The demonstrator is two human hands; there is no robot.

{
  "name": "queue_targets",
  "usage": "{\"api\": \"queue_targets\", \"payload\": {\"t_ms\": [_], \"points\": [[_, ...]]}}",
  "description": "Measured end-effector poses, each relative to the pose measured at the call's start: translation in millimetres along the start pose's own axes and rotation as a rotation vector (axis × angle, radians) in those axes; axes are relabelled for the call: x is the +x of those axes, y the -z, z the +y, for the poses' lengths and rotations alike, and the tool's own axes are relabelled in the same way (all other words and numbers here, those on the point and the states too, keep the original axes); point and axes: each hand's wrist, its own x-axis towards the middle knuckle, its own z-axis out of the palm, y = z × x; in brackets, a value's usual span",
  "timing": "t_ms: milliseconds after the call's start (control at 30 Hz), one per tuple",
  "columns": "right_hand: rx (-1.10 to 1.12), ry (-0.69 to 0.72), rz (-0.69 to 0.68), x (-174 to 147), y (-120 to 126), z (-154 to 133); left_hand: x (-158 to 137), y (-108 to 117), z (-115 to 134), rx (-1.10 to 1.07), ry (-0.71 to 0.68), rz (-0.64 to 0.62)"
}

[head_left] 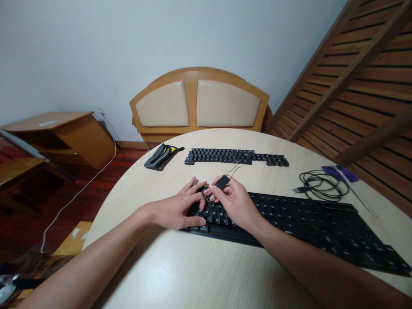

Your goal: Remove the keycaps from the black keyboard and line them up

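Soft, rather dim light fills the room around me: pale glare on the near bench (161, 274), shadow beside the left forearm (111, 240), murk over the floor (90, 189). The keyboard (309, 223) blurs rightward; edges look stretched, wide-angle.

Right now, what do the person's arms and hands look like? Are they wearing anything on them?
The left forearm and right forearm are slender and bare as far as they show, with no sleeves in view. The left hand and right hand wear no gloves, and I see no watch, bracelet or ring.
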Motion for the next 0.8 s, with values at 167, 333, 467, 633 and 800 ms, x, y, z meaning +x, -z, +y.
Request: {"api": "queue_targets", "payload": {"t_ms": [167, 333, 467, 633, 800], "points": [[0.023, 0.021, 0.037, 1.7, 0.3, 0.8, 0.8, 8.5, 5.4, -0.028, -0.018, -0.019], [0.021, 0.021, 0.073, 2.2, 0.7, 1.5, 0.7, 13.2, -7.1, -0.147, -0.044, 0.079], [0.007, 0.004, 0.066, 2.8, 0.3, 2.9, 4.4, 9.8, -24.0, -0.227, 0.04, 0.348], [0.002, -0.009, 0.051, 2.8, -1.7, 1.4, 15.7, 5.4, -41.3, -0.189, 0.105, 0.649], [0.002, -0.014, 0.041, 3.2, -2.9, -0.4, 37.8, 19.7, -51.7, 0.096, 0.167, 0.755]]}}
